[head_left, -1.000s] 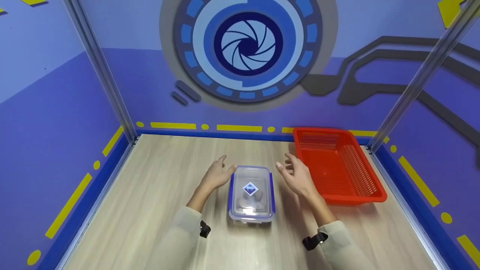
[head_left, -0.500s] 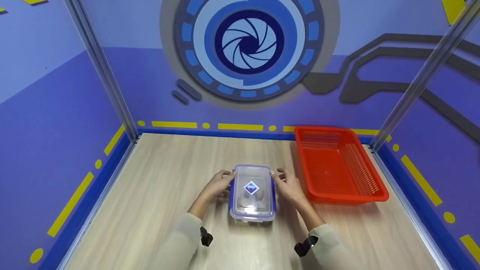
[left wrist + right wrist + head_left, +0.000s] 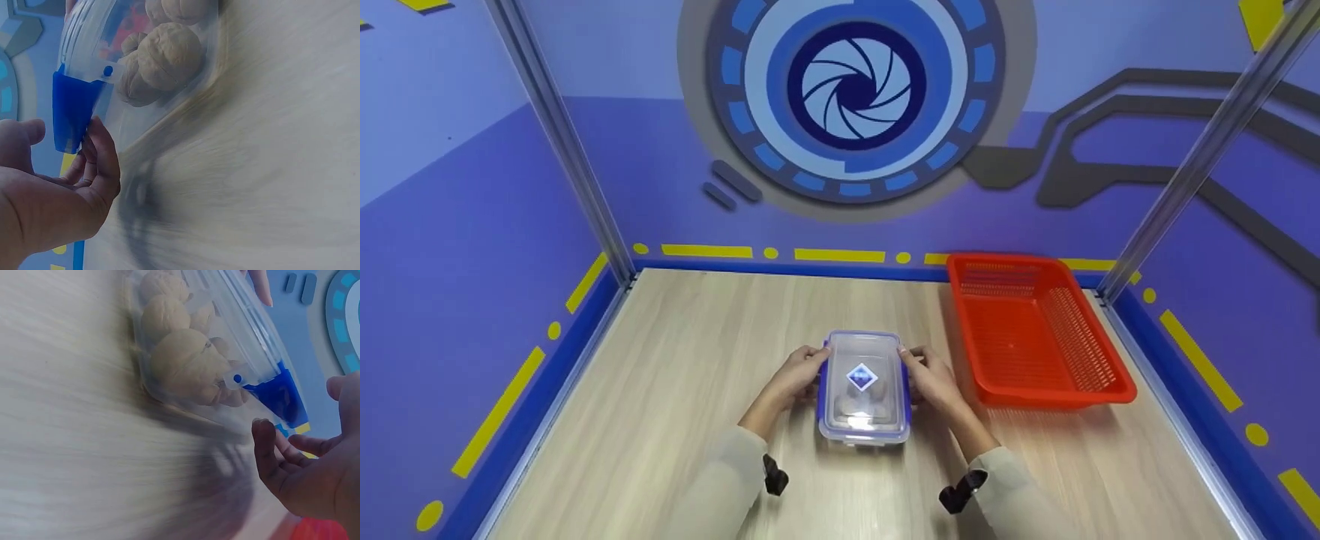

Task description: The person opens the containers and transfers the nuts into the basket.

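Observation:
A clear lidded food container (image 3: 864, 409) with blue side latches stands on the wooden table, a blue diamond label on its lid. Through its walls, the wrist views show several round, tan, wrinkled things that look like walnuts (image 3: 169, 56). At its left side, my left hand (image 3: 799, 373) has curved fingertips at the lower edge of the left latch (image 3: 76, 109). My right hand (image 3: 934, 379) is likewise at the right latch (image 3: 281, 399), fingers bent beneath it. In both wrist views the thumbs stand off the latches; from the head they overlap the lid's edges.
To the right of the container is a red plastic basket (image 3: 1012, 394) with perforated sides, near the back wall. Blue printed panels (image 3: 720, 135) enclose the table at the back and both sides, with metal posts at the corners.
Both hands have come inward and slightly down, from beside the container to its two latches. The container and basket have stayed in place.

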`<state>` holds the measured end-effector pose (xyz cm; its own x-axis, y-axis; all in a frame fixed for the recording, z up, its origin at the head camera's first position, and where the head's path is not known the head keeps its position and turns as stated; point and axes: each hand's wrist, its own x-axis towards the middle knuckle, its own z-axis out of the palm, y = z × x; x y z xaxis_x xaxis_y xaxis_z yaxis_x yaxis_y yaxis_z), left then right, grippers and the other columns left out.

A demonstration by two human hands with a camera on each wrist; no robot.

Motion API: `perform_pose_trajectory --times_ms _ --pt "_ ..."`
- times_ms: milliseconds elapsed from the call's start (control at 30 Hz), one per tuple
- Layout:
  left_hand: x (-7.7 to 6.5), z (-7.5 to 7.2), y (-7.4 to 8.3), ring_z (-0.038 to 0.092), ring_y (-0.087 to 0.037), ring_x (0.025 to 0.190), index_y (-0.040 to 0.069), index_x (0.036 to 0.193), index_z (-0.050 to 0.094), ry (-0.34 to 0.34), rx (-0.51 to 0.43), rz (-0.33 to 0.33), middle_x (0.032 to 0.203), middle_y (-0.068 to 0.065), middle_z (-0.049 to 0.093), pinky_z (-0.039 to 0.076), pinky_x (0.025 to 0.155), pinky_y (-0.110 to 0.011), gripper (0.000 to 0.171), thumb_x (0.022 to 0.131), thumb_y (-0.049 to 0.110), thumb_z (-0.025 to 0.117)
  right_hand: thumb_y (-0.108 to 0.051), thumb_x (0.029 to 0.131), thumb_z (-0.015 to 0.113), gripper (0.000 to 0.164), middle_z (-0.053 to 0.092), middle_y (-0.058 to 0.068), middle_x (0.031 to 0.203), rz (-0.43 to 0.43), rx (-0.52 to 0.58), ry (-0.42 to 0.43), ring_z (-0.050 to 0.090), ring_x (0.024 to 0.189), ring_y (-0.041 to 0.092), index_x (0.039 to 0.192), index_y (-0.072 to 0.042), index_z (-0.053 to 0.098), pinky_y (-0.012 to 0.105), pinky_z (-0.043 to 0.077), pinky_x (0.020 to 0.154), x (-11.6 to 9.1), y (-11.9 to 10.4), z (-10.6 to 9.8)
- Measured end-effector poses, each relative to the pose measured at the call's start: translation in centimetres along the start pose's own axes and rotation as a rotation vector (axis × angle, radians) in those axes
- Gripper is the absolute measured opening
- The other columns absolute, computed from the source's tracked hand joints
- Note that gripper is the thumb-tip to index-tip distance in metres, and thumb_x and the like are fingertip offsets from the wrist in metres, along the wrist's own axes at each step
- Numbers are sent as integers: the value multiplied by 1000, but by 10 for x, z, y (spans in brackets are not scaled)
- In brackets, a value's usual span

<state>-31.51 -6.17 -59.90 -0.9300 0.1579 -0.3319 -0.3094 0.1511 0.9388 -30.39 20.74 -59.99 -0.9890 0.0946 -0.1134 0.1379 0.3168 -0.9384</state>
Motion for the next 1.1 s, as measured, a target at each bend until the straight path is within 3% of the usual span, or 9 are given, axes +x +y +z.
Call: perform_pose_trajectory --times_ms 233,433,567,667,900,1100 --pt "5 -3 -3 60 -14 69 5 126 57 -42 -24 -11 91 -4 63 53 60 -31 37 111 39 55 -44 106 60 42 63 13 91 64 9 -31 62 65 21 119 -4 63 46 61 58 0 0 5" --pt "10 -6 -4 55 -11 61 5 117 56 -95 -104 -43 84 -2 61 51 53 -28 30 110 34 55 -38 108 56 36 54 5 79 85 57 -65 55 65 17 107 -2 59 36 54 57 7 2 8" --pt "14 -5 -5 60 -10 60 4 115 56 -149 -155 -53 82 -2 64 53 52 -25 29 110 33 53 -38 109 54 37 50 3 77 100 70 -92 53 67 16 102 -1 58 31 50 58 13 5 9" --pt "15 -3 -6 65 -11 62 3 117 55 -175 -171 -59 82 -2 66 57 53 -26 31 110 34 52 -38 111 52 39 55 5 80 105 59 -108 56 71 17 104 1 59 29 50 58 16 8 9" --pt "15 -2 -7 58 -9 59 6 117 51 -126 -115 -58 81 0 60 53 50 -25 30 110 35 52 -35 112 49 41 60 7 87 98 38 -142 59 76 20 114 4 60 30 52 63 20 7 9" --pt "15 -3 -7 58 -10 62 5 120 52 -127 -102 -63 83 -1 59 54 52 -25 32 110 35 52 -28 113 45 40 54 0 74 122 118 -194 55 65 12 127 6 58 26 49 57 22 6 7"
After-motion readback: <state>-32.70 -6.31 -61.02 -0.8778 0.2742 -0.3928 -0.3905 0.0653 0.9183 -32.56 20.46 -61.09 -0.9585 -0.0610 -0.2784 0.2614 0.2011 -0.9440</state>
